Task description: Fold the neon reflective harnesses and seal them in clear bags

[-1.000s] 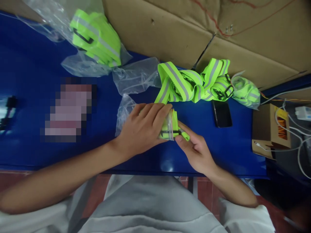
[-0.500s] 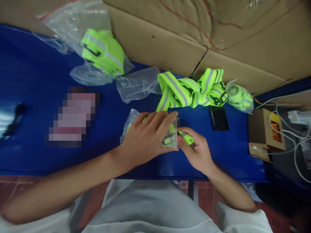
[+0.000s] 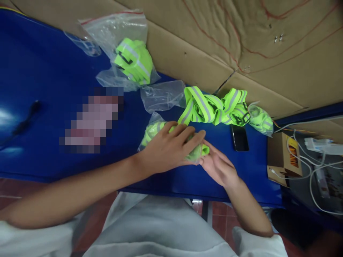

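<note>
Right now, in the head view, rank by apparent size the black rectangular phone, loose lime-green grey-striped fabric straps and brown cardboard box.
1. Loose lime-green grey-striped fabric straps, together
2. Brown cardboard box
3. Black rectangular phone

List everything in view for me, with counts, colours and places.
bagged strap bundle: one, yellow-green, under left hand
loose straps: one pile, yellow-green and grey, rear centre
small strap bag: one, yellow-green, right of pile
large strap bag: one, yellow-green inside, rear left
flat bag: one, clear, left of pile
phone: one, black, before pile's right end
pixelated item: one, pinkish, left, unidentifiable
cable: one, black, far left
box: one, brown, right
cords: several, white, far right
cardboard: several panels, tan, behind
table: one, blue, underneath
clothing: grey and white, bottom
left hand: one, bare, gripping bundle
right hand: one, bare, at bundle's right end
</note>
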The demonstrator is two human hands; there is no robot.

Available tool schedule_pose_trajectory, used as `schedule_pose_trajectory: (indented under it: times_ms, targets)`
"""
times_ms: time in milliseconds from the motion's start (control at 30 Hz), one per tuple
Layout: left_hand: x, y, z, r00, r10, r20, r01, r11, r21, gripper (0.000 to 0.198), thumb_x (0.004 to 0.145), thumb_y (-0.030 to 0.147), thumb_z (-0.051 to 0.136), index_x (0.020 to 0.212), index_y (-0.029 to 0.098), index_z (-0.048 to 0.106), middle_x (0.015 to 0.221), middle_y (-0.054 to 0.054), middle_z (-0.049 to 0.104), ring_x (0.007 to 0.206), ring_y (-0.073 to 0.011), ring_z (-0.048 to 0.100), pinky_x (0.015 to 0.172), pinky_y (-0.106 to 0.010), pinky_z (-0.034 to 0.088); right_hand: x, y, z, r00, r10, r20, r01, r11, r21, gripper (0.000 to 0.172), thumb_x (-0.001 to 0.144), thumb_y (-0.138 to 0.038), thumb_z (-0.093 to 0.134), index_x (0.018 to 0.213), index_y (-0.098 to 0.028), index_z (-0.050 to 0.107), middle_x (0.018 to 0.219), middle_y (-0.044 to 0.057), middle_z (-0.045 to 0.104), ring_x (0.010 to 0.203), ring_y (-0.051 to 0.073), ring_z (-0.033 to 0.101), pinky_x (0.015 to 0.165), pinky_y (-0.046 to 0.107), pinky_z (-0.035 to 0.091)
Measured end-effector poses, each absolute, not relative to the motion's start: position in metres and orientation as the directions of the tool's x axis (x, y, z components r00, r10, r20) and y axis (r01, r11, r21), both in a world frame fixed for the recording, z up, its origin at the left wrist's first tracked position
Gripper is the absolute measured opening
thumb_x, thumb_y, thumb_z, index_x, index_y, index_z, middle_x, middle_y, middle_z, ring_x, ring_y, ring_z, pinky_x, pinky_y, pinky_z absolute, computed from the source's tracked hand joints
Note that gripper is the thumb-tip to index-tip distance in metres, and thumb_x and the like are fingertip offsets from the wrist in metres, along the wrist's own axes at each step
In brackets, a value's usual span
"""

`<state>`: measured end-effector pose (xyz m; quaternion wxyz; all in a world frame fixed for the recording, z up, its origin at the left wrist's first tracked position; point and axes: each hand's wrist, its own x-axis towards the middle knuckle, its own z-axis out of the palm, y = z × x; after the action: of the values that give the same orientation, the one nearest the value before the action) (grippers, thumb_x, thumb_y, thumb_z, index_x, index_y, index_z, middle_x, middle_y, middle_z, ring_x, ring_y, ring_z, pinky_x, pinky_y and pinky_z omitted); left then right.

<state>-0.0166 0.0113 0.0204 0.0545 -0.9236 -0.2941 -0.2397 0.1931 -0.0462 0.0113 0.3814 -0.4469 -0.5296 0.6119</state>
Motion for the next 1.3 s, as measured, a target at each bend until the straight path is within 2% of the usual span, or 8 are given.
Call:
schedule_pose_trajectory:
  times_ms: [267, 433, 533, 600, 733, 867, 1100, 1300]
  targets:
    - [-0.009, 0.003, 0.013, 0.747, 0.397, 0.534, 0.505, -0.860, -0.068, 0.042, 0.101, 0.018, 0.057, 0.143, 0.017, 0.054, 0.122, -0.009, 0.071, 0.111, -0.0277, 0.068, 0.100, -0.048, 0.051, 0.179, -0.052, 0.005, -0.066, 0.968, 0.241, 0.440, 0.245, -0.864, 0.013, 0.091, -0.034, 0.077, 0.099, -0.024, 0.075, 0.097, 0.006, 0.076, 0.089, 0.022, 0.071, 0.081, 0.033, 0.060]
    - [-0.011, 0.004, 0.016, 0.706, 0.422, 0.568, 0.529, -0.848, -0.027, 0.044, 0.103, 0.027, 0.057, 0.146, 0.017, 0.053, 0.121, -0.009, 0.071, 0.106, -0.0255, 0.067, 0.096, -0.045, 0.051, 0.188, -0.052, 0.012, -0.339, 0.934, 0.111, 0.319, 0.226, -0.921, 0.037, 0.106, -0.052, 0.052, 0.113, -0.023, 0.074, 0.098, 0.005, 0.076, 0.083, 0.018, 0.071, 0.084, 0.030, 0.060]
    - [-0.010, 0.003, 0.013, 0.756, 0.440, 0.485, 0.552, -0.826, -0.112, 0.048, 0.102, 0.018, 0.056, 0.149, 0.017, 0.051, 0.121, -0.007, 0.071, 0.108, -0.0250, 0.067, 0.099, -0.046, 0.050, 0.190, -0.049, 0.013, -0.555, 0.829, 0.073, 0.302, 0.283, -0.910, 0.084, 0.103, -0.073, 0.012, 0.119, -0.021, 0.076, 0.110, 0.012, 0.077, 0.104, 0.023, 0.073, 0.098, 0.036, 0.059]
    - [-0.010, 0.002, 0.010, 0.781, 0.457, 0.425, 0.546, -0.831, -0.109, 0.050, 0.101, 0.018, 0.057, 0.150, 0.016, 0.051, 0.120, -0.008, 0.070, 0.108, -0.0257, 0.066, 0.100, -0.047, 0.049, 0.187, -0.048, 0.011, -0.565, 0.815, 0.130, 0.331, 0.368, -0.869, 0.084, 0.103, -0.075, 0.015, 0.129, -0.020, 0.072, 0.122, 0.014, 0.075, 0.122, 0.027, 0.068, 0.107, 0.040, 0.056]
    - [-0.014, 0.002, 0.019, 0.738, 0.557, 0.380, 0.568, -0.817, 0.095, 0.074, 0.092, 0.041, 0.076, 0.155, 0.019, 0.044, 0.133, -0.015, 0.064, 0.120, -0.0333, 0.062, 0.103, -0.054, 0.047, 0.184, -0.046, 0.006, -0.432, 0.841, 0.325, 0.538, 0.530, -0.655, 0.036, 0.108, -0.035, 0.051, 0.139, -0.021, 0.062, 0.141, 0.013, 0.068, 0.139, 0.029, 0.058, 0.121, 0.050, 0.039]
    - [-0.033, -0.001, 0.055, 0.752, 0.599, 0.277, 0.475, -0.783, 0.402, 0.097, 0.081, 0.053, 0.086, 0.160, 0.026, 0.035, 0.139, -0.016, 0.061, 0.124, -0.0355, 0.061, 0.101, -0.054, 0.050, 0.197, -0.041, 0.018, -0.422, 0.834, 0.356, 0.534, 0.546, -0.646, 0.031, 0.105, -0.011, 0.050, 0.129, -0.022, 0.066, 0.139, 0.011, 0.069, 0.133, 0.023, 0.062, 0.112, 0.045, 0.044]
    - [-0.051, 0.025, 0.068, 0.810, 0.586, 0.000, 0.266, -0.368, 0.891, 0.031, 0.100, 0.044, 0.065, 0.127, 0.028, 0.068, 0.126, -0.005, 0.070, 0.115, -0.0177, 0.069, 0.099, -0.029, 0.055, 0.215, -0.037, 0.052, -0.632, 0.707, 0.317, 0.322, 0.612, -0.722, 0.022, 0.106, -0.020, 0.057, 0.125, -0.022, 0.068, 0.122, 0.008, 0.078, 0.121, 0.019, 0.070, 0.114, 0.042, 0.042]
    - [-0.048, 0.049, 0.039, 0.781, 0.595, -0.187, 0.297, -0.092, 0.950, 0.029, 0.092, 0.046, 0.072, 0.085, 0.018, 0.073, 0.089, -0.003, 0.075, 0.083, -0.0152, 0.072, 0.075, -0.021, 0.053, 0.235, -0.028, 0.032, -0.534, 0.803, 0.264, 0.387, 0.510, -0.769, 0.011, 0.095, -0.032, 0.078, 0.096, -0.024, 0.071, 0.080, -0.003, 0.075, 0.070, 0.013, 0.067, 0.099, 0.041, 0.048]
